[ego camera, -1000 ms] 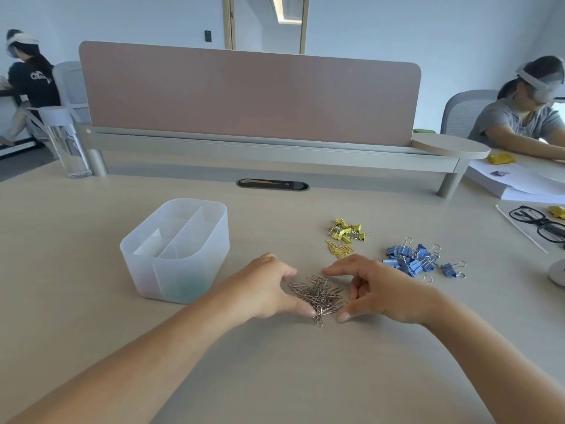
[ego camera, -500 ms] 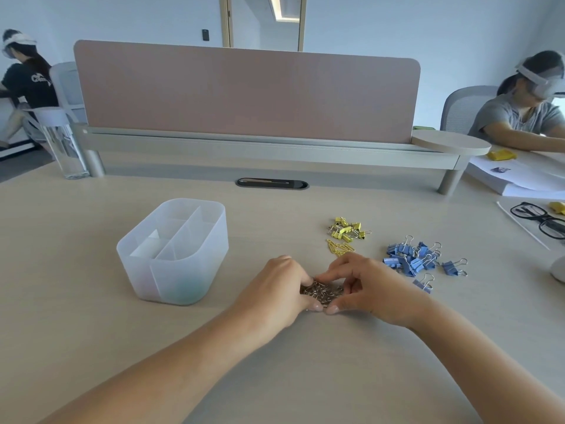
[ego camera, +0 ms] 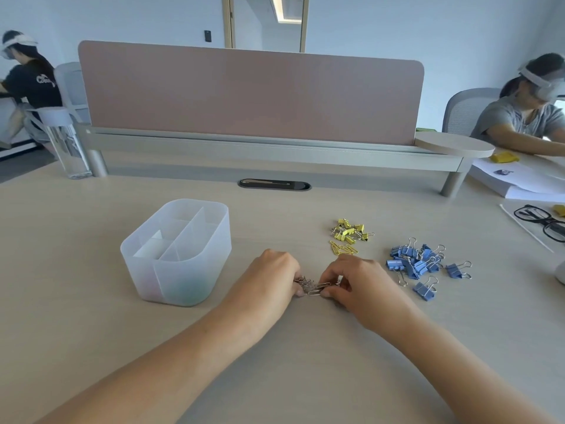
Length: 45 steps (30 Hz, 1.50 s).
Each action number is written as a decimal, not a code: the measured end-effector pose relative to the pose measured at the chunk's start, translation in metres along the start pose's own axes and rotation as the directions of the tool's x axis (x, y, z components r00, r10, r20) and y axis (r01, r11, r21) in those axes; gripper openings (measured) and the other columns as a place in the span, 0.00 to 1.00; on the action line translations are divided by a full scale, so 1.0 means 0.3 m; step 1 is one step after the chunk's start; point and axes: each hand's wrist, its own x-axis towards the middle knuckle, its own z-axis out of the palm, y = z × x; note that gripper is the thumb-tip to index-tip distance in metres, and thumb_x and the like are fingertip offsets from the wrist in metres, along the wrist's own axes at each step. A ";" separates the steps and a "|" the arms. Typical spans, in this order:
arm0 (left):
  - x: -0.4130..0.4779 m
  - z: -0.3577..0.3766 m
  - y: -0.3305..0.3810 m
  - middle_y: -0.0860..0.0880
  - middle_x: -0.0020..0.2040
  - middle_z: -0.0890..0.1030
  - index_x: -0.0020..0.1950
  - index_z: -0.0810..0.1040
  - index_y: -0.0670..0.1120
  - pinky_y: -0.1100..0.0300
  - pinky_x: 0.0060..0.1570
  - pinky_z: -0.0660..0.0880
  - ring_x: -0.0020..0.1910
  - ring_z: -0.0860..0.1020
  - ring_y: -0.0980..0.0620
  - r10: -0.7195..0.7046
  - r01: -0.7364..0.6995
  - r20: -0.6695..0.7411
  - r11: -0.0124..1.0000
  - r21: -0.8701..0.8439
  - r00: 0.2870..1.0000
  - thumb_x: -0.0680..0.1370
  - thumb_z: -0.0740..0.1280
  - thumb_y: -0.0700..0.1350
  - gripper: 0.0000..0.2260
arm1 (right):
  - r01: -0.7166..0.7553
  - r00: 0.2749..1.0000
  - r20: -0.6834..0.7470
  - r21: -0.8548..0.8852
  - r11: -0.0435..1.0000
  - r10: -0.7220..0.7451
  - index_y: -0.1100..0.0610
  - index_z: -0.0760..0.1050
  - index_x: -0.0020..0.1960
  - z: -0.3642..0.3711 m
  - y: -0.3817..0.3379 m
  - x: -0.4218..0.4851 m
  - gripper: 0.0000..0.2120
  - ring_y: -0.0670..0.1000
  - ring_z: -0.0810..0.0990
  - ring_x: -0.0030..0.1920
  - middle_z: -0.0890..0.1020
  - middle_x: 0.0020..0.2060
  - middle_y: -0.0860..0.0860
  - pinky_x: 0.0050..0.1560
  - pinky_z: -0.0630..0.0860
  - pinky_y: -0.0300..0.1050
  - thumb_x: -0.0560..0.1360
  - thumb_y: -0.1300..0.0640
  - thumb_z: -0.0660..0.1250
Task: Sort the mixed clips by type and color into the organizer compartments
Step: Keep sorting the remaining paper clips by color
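— Where were the clips just then?

— The silver paper clips point(ego camera: 315, 286) lay on the desk point(ego camera: 305, 377) just to the right of the organizer point(ego camera: 146, 270), level with its near wall, squeezed into one bunch between my hands.

— And your grip?

— My left hand point(ego camera: 269, 276) and right hand point(ego camera: 357, 283) were both curled in, fingertips pinching the bunch from either end. Whether it had left the desk, I couldn't tell.

— Which way did it have to go?

— Leftward and a little away from me. The bunch ran lengthways from hand to hand, so its long axis pointed roughly at the organizer's right wall. My left hand was the nearer one, sitting between clips and organizer. I judged it should lead over the rim while the right pressed in from behind.

— Which compartment?

— Hard to say. The long slot ran along the side nearest the bunch and the smaller cells lay beyond it. Something teal and something pinkish showed faintly through the wall.

— The rest?

— Farther right of the organizer were yellow binder clips point(ego camera: 350, 231), a few yellow paper clips point(ego camera: 342, 249), and beyond them blue binder clips point(ego camera: 412, 263), all unsorted.
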 end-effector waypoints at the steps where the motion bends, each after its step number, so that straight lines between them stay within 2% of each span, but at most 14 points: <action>1: -0.003 0.000 -0.011 0.41 0.40 0.75 0.44 0.80 0.41 0.59 0.31 0.60 0.39 0.69 0.45 0.007 -0.007 -0.012 1.000 0.000 1.000 0.75 0.71 0.46 0.08 | -0.005 1.000 0.004 -0.025 1.000 0.005 0.52 0.81 0.47 0.000 -0.001 0.000 0.03 0.37 0.71 0.37 0.76 0.43 0.44 0.38 0.65 0.29 0.75 0.57 0.71; 6: -0.014 0.004 -0.048 0.43 0.37 0.77 0.39 0.77 0.41 0.57 0.32 0.63 0.36 0.68 0.47 0.033 -0.035 -0.110 0.999 -0.019 0.993 0.74 0.71 0.47 0.10 | -0.029 0.999 0.028 -0.159 0.987 0.034 0.52 0.78 0.52 0.002 -0.021 0.000 0.05 0.47 0.73 0.45 0.74 0.47 0.44 0.43 0.65 0.39 0.78 0.57 0.66; 10: -0.012 0.000 -0.040 0.45 0.39 0.80 0.40 0.79 0.43 0.56 0.33 0.68 0.41 0.77 0.43 0.052 -0.055 -0.111 0.998 -0.022 0.992 0.75 0.70 0.46 0.07 | 0.044 0.998 0.058 -0.320 0.946 -0.027 0.50 0.75 0.52 0.011 -0.021 -0.006 0.07 0.50 0.77 0.47 0.75 0.51 0.45 0.42 0.66 0.38 0.78 0.61 0.63; 14: -0.008 -0.014 -0.038 0.42 0.44 0.82 0.45 0.81 0.41 0.57 0.35 0.69 0.46 0.78 0.43 0.054 -0.057 -0.086 0.998 -0.033 0.995 0.75 0.70 0.45 0.08 | 0.137 0.985 0.150 -0.402 0.905 -0.083 0.48 0.72 0.51 0.005 -0.023 0.007 0.09 0.50 0.76 0.45 0.71 0.48 0.44 0.44 0.70 0.41 0.76 0.61 0.64; 18: -0.007 -0.034 -0.051 0.43 0.41 0.81 0.43 0.81 0.42 0.56 0.37 0.72 0.41 0.76 0.44 0.056 -0.061 -0.109 0.998 -0.036 0.992 0.75 0.70 0.46 0.07 | 0.181 0.972 0.218 -0.440 0.880 -0.091 0.50 0.72 0.54 -0.016 -0.041 0.030 0.09 0.48 0.73 0.47 0.72 0.50 0.46 0.43 0.64 0.38 0.76 0.61 0.63; 21: -0.008 -0.047 -0.058 0.46 0.39 0.81 0.41 0.81 0.45 0.55 0.37 0.75 0.42 0.77 0.45 0.062 -0.071 -0.138 0.996 -0.058 0.988 0.75 0.70 0.47 0.07 | 0.158 0.963 0.269 -0.478 0.864 -0.027 0.55 0.72 0.58 -0.036 -0.073 0.043 0.11 0.50 0.76 0.53 0.74 0.56 0.49 0.48 0.69 0.40 0.77 0.63 0.61; 24: -0.009 -0.079 -0.049 0.47 0.36 0.80 0.42 0.82 0.46 0.59 0.32 0.70 0.39 0.76 0.46 0.076 -0.088 -0.138 0.993 -0.084 0.988 0.76 0.70 0.47 0.06 | 0.137 0.945 0.323 -0.523 0.841 0.047 0.58 0.74 0.59 -0.052 -0.096 0.061 0.11 0.52 0.77 0.55 0.77 0.56 0.52 0.55 0.74 0.45 0.77 0.64 0.60; 28: -0.011 -0.121 -0.042 0.52 0.26 0.71 0.35 0.79 0.48 0.63 0.25 0.59 0.27 0.65 0.53 0.072 -0.088 -0.127 0.988 -0.130 0.989 0.75 0.72 0.46 0.09 | 0.160 0.937 0.343 -0.583 0.797 0.063 0.60 0.76 0.52 -0.039 -0.105 0.087 0.10 0.54 0.80 0.50 0.81 0.49 0.55 0.50 0.78 0.48 0.74 0.67 0.60; 30: -0.013 -0.122 -0.052 0.52 0.25 0.67 0.33 0.78 0.47 0.63 0.24 0.56 0.28 0.62 0.51 0.068 -0.086 -0.126 0.987 -0.139 0.990 0.75 0.72 0.46 0.11 | 0.132 0.945 0.320 -0.571 0.811 0.072 0.59 0.78 0.51 -0.038 -0.101 0.093 0.11 0.54 0.81 0.49 0.82 0.48 0.54 0.48 0.79 0.48 0.74 0.67 0.60; 33: -0.022 -0.123 -0.067 0.48 0.29 0.71 0.37 0.81 0.44 0.59 0.28 0.59 0.30 0.62 0.49 0.061 -0.076 -0.110 0.987 -0.139 0.992 0.75 0.71 0.46 0.09 | 0.057 0.953 0.289 -0.476 0.878 0.095 0.56 0.81 0.52 -0.059 -0.094 0.087 0.11 0.49 0.80 0.47 0.83 0.48 0.50 0.48 0.77 0.43 0.76 0.64 0.61; 36: -0.028 -0.142 -0.073 0.44 0.34 0.81 0.38 0.83 0.47 0.60 0.31 0.68 0.32 0.73 0.45 0.046 -0.066 -0.110 0.981 -0.185 0.993 0.74 0.72 0.46 0.05 | -0.039 0.964 0.238 -0.302 0.952 0.115 0.52 0.79 0.48 -0.081 -0.084 0.075 0.08 0.43 0.76 0.39 0.80 0.43 0.45 0.44 0.76 0.39 0.77 0.62 0.63; 39: -0.031 -0.168 -0.075 0.46 0.36 0.83 0.40 0.84 0.49 0.53 0.40 0.80 0.37 0.82 0.44 0.011 -0.040 -0.105 0.961 -0.273 0.994 0.73 0.74 0.45 0.02 | -0.088 0.974 0.187 -0.205 0.975 0.127 0.49 0.77 0.43 -0.083 -0.078 0.066 0.08 0.38 0.74 0.32 0.77 0.35 0.41 0.34 0.70 0.30 0.76 0.61 0.65; 42: -0.039 -0.186 -0.078 0.47 0.35 0.83 0.39 0.84 0.48 0.51 0.43 0.81 0.38 0.83 0.47 0.013 -0.044 -0.101 0.949 -0.311 0.995 0.72 0.75 0.45 0.03 | -0.143 0.982 0.107 -0.121 0.982 0.156 0.50 0.78 0.41 -0.077 -0.076 0.060 0.08 0.39 0.77 0.31 0.78 0.31 0.42 0.33 0.71 0.29 0.75 0.61 0.67; 45: -0.044 -0.207 -0.095 0.46 0.35 0.84 0.40 0.84 0.48 0.53 0.43 0.81 0.36 0.83 0.50 -0.005 -0.025 -0.088 0.939 -0.342 0.996 0.72 0.75 0.44 0.02 | -0.177 0.983 0.058 0.030 0.984 0.175 0.53 0.79 0.40 -0.085 -0.098 0.059 0.06 0.41 0.79 0.28 0.81 0.30 0.48 0.35 0.75 0.34 0.75 0.62 0.69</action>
